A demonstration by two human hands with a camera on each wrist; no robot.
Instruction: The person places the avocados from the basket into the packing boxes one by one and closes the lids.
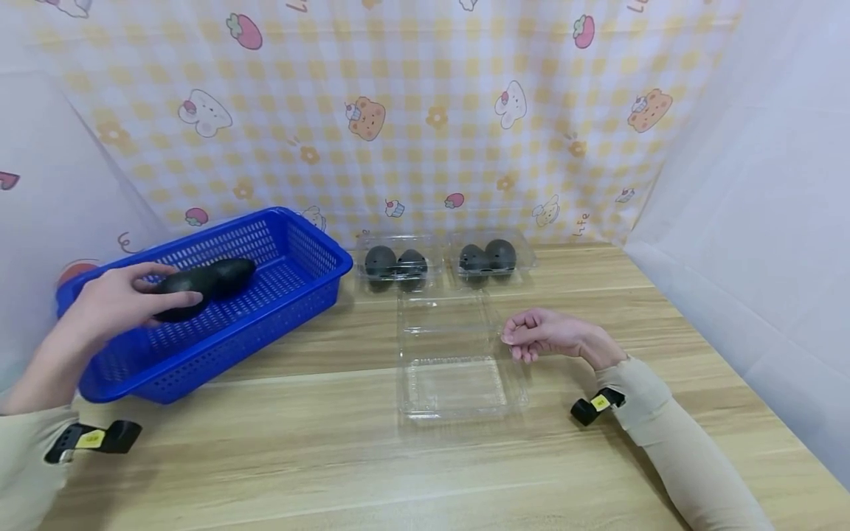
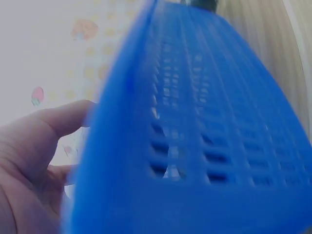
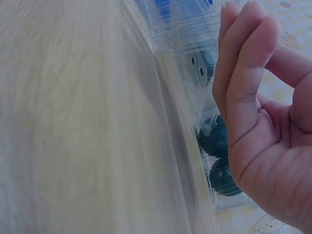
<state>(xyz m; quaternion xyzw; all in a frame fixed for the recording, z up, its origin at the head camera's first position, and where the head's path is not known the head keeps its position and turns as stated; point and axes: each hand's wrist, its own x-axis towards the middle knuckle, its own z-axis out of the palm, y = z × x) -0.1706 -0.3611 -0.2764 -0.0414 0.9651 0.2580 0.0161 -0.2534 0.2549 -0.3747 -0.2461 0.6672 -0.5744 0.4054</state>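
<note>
My left hand (image 1: 119, 299) reaches into the blue basket (image 1: 246, 335) and grips a dark green avocado (image 1: 182, 295), thumb on the near side and fingers behind. Another avocado (image 1: 234, 276) lies against it in the basket. In the left wrist view the basket wall hides what the hand holds. An opened clear plastic clamshell box (image 1: 454, 380) lies flat on the wooden table. At its right edge, my right hand (image 1: 547, 335) pinches the thin rim between thumb and fingers; in the right wrist view the fingertips (image 3: 268, 36) partly cover the contact.
Behind the opened box, two clear boxes stand side by side near the patterned curtain. The left box (image 1: 398, 243) and the right box (image 1: 524, 254) hold two dark avocados each. White sheeting (image 1: 750, 221) hangs along the table's right side.
</note>
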